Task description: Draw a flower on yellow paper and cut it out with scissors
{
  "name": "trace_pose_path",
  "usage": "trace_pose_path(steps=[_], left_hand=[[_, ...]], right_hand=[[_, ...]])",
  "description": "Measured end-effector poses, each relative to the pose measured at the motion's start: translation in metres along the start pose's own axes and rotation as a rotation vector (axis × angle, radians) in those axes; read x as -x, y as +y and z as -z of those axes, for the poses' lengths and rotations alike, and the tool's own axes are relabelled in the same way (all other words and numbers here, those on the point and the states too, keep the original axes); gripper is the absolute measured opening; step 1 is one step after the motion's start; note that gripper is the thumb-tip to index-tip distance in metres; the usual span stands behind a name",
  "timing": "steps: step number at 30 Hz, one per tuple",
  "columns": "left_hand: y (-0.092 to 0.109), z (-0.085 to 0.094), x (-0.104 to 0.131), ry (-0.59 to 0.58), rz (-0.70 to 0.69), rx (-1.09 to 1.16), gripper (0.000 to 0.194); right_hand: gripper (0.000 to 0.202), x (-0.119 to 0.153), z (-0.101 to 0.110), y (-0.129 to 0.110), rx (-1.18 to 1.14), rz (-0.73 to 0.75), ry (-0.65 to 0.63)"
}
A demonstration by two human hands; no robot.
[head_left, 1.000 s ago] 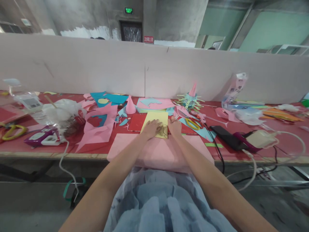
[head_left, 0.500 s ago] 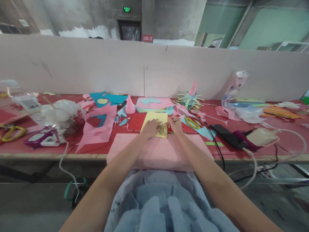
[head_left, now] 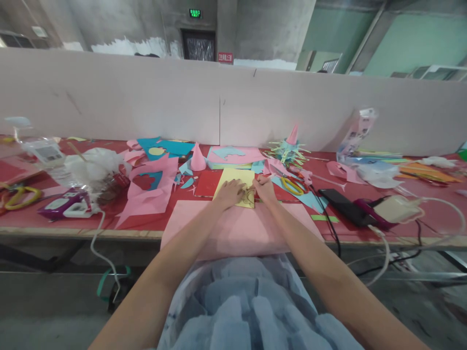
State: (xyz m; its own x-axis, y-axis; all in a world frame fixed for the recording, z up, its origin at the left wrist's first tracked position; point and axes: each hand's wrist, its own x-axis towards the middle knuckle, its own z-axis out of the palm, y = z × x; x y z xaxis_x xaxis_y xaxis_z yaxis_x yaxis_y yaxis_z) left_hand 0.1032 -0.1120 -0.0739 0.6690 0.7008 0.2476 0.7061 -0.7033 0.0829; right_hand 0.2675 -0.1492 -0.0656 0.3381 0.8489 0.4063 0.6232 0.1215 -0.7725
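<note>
A yellow sheet of paper with dark curved lines on its lower right part lies in front of me, its near edge over a large pink sheet. My left hand lies on the yellow paper with its fingers spread. At the paper's right edge, my right hand has its fingers closed in a pinch; whatever is between them is too small to make out. A red sheet lies beneath the yellow paper.
Yellow-handled scissors and a black phone lie to the right. Behind stand a pink cone and a spiky cone-topped paper piece. Cut pink paper and a purple device are at the left.
The view has shifted slightly. My right hand has changed its pose a little at the paper's edge, while my left hand stays on the paper.
</note>
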Motion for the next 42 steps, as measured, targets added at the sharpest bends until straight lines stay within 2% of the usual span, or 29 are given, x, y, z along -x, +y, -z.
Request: trace_pose_path(steps=[7,14,18,25,29,34,37,42], left_hand=[[0.002,0.005,0.002,-0.026,0.006,0.033,0.043],[0.003,0.010,0.005,-0.042,0.003,0.030,0.042],[0.002,0.007,0.004,-0.022,0.002,0.030,0.041],[0.005,0.009,0.004,-0.030,0.019,0.043,0.041],[0.006,0.012,0.004,-0.043,0.029,0.039,0.042],[0.004,0.010,0.002,-0.053,0.019,0.052,0.042],[0.004,0.010,0.002,-0.045,0.010,0.037,0.041],[0.003,0.010,0.004,-0.031,-0.005,0.022,0.042]], right_hand=[[0.024,-0.002,-0.004,0.001,0.207,0.052,0.081],[0.023,0.001,-0.005,-0.011,0.480,-0.064,0.081],[0.029,0.002,-0.005,-0.019,0.532,-0.123,0.090],[0.029,0.000,-0.006,-0.025,0.556,-0.126,0.113],[0.028,-0.011,-0.004,-0.027,0.556,-0.159,0.063],[0.031,-0.034,-0.003,-0.030,0.568,-0.227,-0.077],[0.032,-0.045,-0.004,-0.032,0.599,-0.193,-0.167],[0.032,-0.055,-0.010,-0.037,0.668,-0.183,-0.210]])
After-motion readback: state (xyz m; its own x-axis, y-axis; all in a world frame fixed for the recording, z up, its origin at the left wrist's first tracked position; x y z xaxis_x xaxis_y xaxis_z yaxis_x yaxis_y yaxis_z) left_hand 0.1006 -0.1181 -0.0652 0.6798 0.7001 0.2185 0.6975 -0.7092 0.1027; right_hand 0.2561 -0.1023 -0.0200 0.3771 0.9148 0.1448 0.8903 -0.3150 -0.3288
